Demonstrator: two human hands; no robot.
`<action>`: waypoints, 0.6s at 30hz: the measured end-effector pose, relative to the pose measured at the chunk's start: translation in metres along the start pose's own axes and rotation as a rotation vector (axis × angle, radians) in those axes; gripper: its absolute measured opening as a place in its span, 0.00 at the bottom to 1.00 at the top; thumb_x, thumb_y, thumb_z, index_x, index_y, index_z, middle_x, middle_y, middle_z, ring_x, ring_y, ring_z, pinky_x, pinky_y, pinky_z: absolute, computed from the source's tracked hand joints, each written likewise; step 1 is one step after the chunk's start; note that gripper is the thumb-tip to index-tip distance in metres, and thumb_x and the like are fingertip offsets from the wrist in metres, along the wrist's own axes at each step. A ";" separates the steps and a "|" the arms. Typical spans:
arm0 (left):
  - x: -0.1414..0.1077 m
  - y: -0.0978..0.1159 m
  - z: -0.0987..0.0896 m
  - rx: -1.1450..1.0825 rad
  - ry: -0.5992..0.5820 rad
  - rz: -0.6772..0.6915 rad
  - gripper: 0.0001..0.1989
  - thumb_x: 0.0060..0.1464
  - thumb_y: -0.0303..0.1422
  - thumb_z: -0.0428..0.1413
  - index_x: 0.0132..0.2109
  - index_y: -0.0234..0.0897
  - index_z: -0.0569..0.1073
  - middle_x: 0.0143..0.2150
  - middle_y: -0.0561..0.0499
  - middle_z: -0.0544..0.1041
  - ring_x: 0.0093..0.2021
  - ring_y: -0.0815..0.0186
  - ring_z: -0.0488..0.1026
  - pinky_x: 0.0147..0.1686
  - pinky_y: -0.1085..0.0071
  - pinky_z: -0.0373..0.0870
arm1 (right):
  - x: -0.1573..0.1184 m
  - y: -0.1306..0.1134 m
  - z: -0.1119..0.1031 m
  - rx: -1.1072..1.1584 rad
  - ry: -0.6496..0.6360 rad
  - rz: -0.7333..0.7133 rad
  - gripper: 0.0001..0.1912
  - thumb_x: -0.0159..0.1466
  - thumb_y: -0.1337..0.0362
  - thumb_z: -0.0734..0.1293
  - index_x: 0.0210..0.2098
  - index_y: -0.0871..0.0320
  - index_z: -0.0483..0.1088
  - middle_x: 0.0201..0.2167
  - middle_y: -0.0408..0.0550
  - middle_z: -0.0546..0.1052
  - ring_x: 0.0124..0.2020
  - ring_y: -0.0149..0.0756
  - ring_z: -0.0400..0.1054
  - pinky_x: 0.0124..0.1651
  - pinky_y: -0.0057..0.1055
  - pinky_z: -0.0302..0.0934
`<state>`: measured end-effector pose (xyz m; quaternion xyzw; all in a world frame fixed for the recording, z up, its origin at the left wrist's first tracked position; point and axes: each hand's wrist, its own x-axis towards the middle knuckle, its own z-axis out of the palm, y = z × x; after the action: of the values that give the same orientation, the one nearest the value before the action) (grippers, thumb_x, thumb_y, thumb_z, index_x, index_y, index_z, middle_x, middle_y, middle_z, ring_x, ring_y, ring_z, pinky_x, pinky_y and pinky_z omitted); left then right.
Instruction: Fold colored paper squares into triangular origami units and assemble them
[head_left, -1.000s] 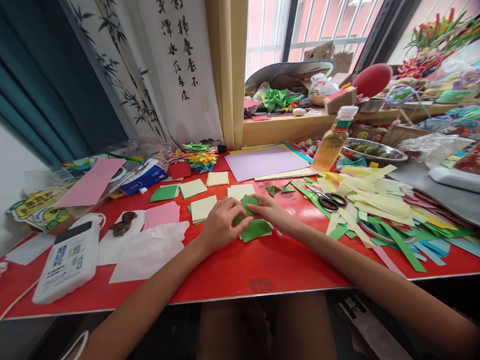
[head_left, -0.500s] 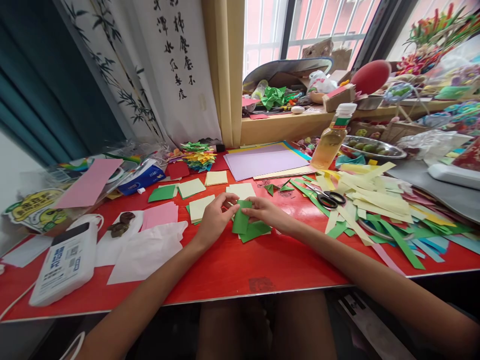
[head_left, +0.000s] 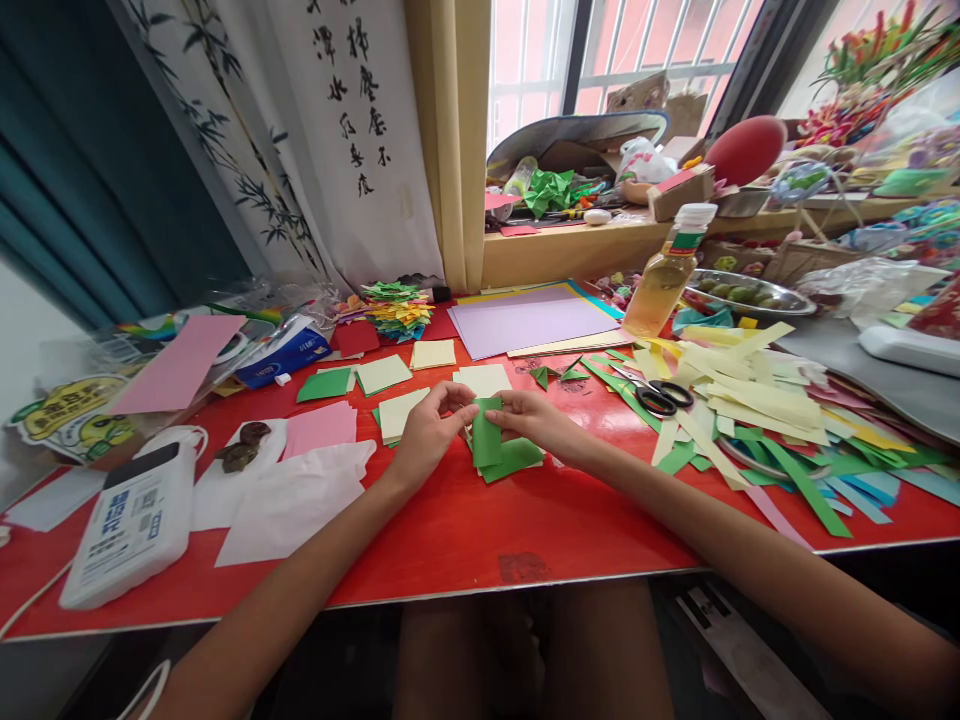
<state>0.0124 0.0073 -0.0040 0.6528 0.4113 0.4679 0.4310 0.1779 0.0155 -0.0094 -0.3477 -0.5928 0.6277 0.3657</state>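
Note:
Between both hands a folded piece of green paper (head_left: 487,436) stands upright as a narrow strip. My left hand (head_left: 435,428) pinches its upper left edge. From the other side, my right hand (head_left: 541,424) grips its upper right edge with thumb and fingers. Below it a green paper square (head_left: 517,460) lies on the red table, partly covered by the held piece. Just behind my hands are pale yellow paper squares (head_left: 484,379), and another stack of pale squares (head_left: 399,416) sits left of my left hand. Small folded green pieces (head_left: 555,376) lie beyond my right hand.
Black-handled scissors (head_left: 664,397) lie to the right beside many paper strips (head_left: 757,390). A bottle (head_left: 664,280) stands behind them. At left are pink squares (head_left: 321,430), a white tissue (head_left: 296,505) and a white device (head_left: 131,535). Large lilac sheets (head_left: 534,322) lie at the back.
The held green paper has shifted slightly right and turned from a slight tilt to upright, looking narrower. Both hands keep hold of it.

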 end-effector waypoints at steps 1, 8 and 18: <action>0.000 0.000 0.000 -0.004 -0.001 -0.001 0.08 0.48 0.33 0.54 0.36 0.36 0.66 0.32 0.53 0.68 0.30 0.71 0.66 0.26 0.75 0.66 | 0.000 0.000 0.000 0.002 -0.007 -0.003 0.06 0.58 0.63 0.64 0.32 0.60 0.65 0.28 0.44 0.73 0.33 0.32 0.69 0.40 0.32 0.63; 0.001 0.000 0.000 0.000 0.000 0.004 0.05 0.49 0.31 0.53 0.35 0.35 0.66 0.30 0.54 0.67 0.28 0.72 0.65 0.28 0.75 0.65 | -0.002 -0.004 0.002 -0.015 -0.009 -0.004 0.06 0.58 0.63 0.63 0.32 0.60 0.65 0.29 0.44 0.72 0.34 0.32 0.68 0.38 0.30 0.62; 0.000 0.000 -0.001 0.007 0.005 0.020 0.08 0.48 0.30 0.53 0.36 0.37 0.63 0.33 0.53 0.65 0.32 0.70 0.64 0.27 0.75 0.65 | -0.004 -0.001 0.001 -0.476 0.106 -0.188 0.11 0.60 0.57 0.59 0.30 0.59 0.63 0.21 0.40 0.63 0.23 0.28 0.58 0.26 0.25 0.52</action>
<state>0.0119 0.0077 -0.0034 0.6572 0.4076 0.4723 0.4229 0.1794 0.0117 -0.0087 -0.3996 -0.7335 0.4148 0.3608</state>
